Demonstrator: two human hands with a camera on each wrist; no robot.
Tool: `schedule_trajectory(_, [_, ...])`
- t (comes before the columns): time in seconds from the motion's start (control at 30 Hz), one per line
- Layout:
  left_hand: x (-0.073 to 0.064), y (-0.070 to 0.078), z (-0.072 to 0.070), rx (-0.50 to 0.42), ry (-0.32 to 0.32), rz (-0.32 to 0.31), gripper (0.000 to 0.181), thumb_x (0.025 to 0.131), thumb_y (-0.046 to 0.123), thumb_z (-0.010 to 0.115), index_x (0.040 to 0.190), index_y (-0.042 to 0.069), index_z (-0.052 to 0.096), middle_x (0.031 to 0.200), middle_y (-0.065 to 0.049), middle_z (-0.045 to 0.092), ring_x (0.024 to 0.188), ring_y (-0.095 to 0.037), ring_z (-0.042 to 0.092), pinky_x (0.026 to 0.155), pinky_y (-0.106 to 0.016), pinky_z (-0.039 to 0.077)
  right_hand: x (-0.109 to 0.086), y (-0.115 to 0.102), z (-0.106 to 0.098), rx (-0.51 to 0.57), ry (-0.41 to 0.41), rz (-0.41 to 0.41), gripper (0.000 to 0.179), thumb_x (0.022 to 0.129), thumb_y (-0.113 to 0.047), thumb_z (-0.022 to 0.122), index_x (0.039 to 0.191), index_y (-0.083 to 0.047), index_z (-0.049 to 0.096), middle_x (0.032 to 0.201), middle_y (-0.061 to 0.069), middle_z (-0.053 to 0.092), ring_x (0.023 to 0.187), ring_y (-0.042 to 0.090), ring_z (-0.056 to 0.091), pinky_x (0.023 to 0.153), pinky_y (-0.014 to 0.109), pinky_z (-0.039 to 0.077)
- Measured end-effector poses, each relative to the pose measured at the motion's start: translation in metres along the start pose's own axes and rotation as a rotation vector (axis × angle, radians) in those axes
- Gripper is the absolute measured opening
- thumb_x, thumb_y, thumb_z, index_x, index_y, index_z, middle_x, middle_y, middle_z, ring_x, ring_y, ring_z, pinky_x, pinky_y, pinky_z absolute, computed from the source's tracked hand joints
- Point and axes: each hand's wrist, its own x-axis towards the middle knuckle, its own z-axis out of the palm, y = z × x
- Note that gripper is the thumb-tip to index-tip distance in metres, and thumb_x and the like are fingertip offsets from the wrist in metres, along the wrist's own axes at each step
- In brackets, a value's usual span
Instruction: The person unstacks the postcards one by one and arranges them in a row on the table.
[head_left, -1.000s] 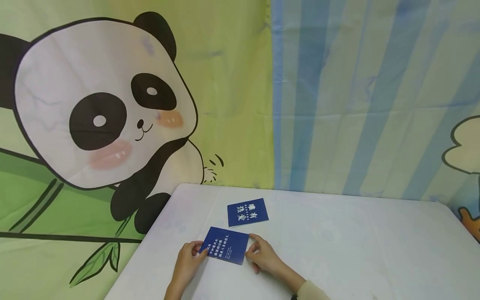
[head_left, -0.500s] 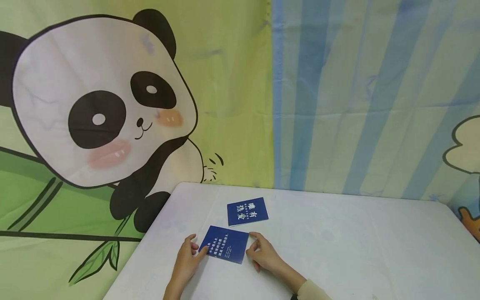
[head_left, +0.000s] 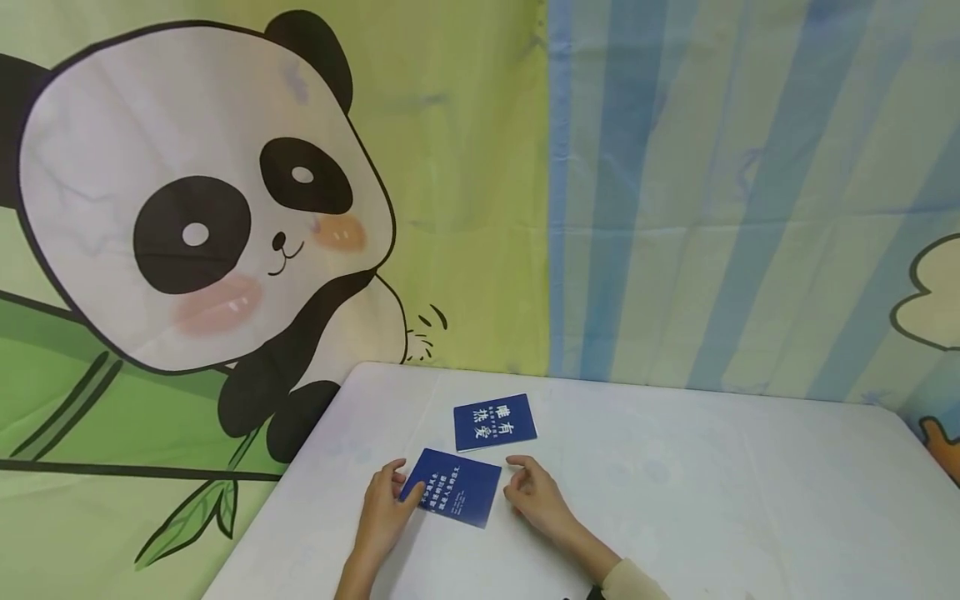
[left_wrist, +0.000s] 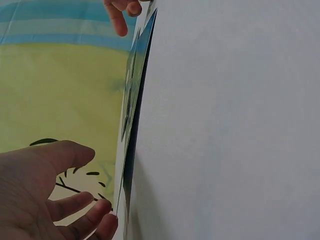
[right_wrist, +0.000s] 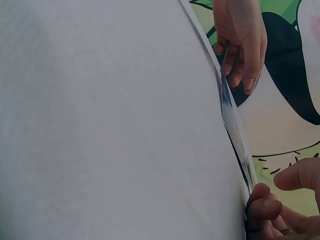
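A dark blue booklet [head_left: 461, 490] with white Chinese writing lies on the white table between the two hands. My left hand [head_left: 384, 510] is at its left side, thumb over the near left part and fingers spread by the edge. In the left wrist view that thumb stands clear of the booklet's surface, and the fingertips are close to its edge. Just off the right edge, my right hand [head_left: 542, 500] has loosely bent fingers and holds nothing. Beyond the near booklet lies a second blue booklet [head_left: 517, 410] with large white characters.
The white table [head_left: 712, 492] extends to the right of the hands. Behind it hangs a cloth backdrop [head_left: 472, 167] with a panda and stripes, close to the table's back edge.
My right hand has drawn away from the booklet's right edge. The left hand's fingers have loosened and spread. The near booklet has shifted very slightly; the far one stays put.
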Motion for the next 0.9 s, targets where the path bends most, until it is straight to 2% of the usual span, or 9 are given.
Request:
schedule_trajectory(0.17, [0.003, 0.005, 0.004, 0.039, 0.035, 0.033, 0.047, 0.084, 0.017, 0.073, 0.124, -0.002, 0.058, 0.103, -0.014, 0.059, 0.096, -0.031, 0.053, 0.082, -0.047, 0.041, 0.003, -0.001, -0.004, 0.036, 0.040, 0.000, 0.046, 0.084, 0.000, 0.064, 0.127, 0.009, 0.051, 0.084, 0.005, 0.054, 0.054, 0.003, 0.047, 0.051, 0.018, 0.040])
schedule_trajectory(0.33, [0.006, 0.013, 0.006, 0.023, 0.040, 0.041, 0.044, 0.085, 0.016, 0.073, 0.123, 0.000, 0.060, 0.104, -0.014, 0.059, 0.094, -0.028, 0.055, 0.080, -0.043, 0.042, 0.005, 0.000, -0.007, 0.044, 0.065, 0.016, 0.043, 0.084, 0.002, 0.063, 0.125, 0.008, 0.053, 0.084, 0.005, 0.054, 0.055, 0.005, 0.048, 0.047, 0.019, 0.040])
schedule_trajectory(0.57, [0.012, 0.028, 0.011, -0.064, -0.013, 0.043, 0.044, 0.086, 0.015, 0.072, 0.125, 0.000, 0.058, 0.103, -0.010, 0.057, 0.088, -0.020, 0.053, 0.074, -0.034, 0.044, 0.011, 0.003, -0.010, -0.007, 0.171, 0.001, 0.037, 0.080, 0.005, 0.063, 0.117, 0.007, 0.059, 0.084, 0.006, 0.055, 0.072, 0.009, 0.049, 0.057, 0.017, 0.043])
schedule_trajectory(0.67, [0.015, 0.032, 0.015, -0.091, -0.037, 0.044, 0.043, 0.086, 0.015, 0.071, 0.125, 0.000, 0.059, 0.104, -0.009, 0.058, 0.089, -0.019, 0.053, 0.076, -0.034, 0.045, 0.014, 0.005, -0.012, -0.015, 0.200, 0.006, 0.035, 0.080, 0.005, 0.063, 0.115, 0.006, 0.061, 0.085, 0.008, 0.057, 0.075, 0.010, 0.050, 0.061, 0.017, 0.045])
schedule_trajectory(0.9, [0.024, 0.035, 0.027, -0.148, -0.086, 0.038, 0.043, 0.087, 0.017, 0.070, 0.125, -0.001, 0.059, 0.107, -0.010, 0.061, 0.093, -0.021, 0.055, 0.082, -0.039, 0.047, 0.021, 0.012, -0.020, 0.016, 0.228, 0.010, 0.029, 0.083, 0.008, 0.060, 0.111, 0.006, 0.065, 0.092, 0.014, 0.062, 0.077, 0.013, 0.056, 0.059, 0.021, 0.051])
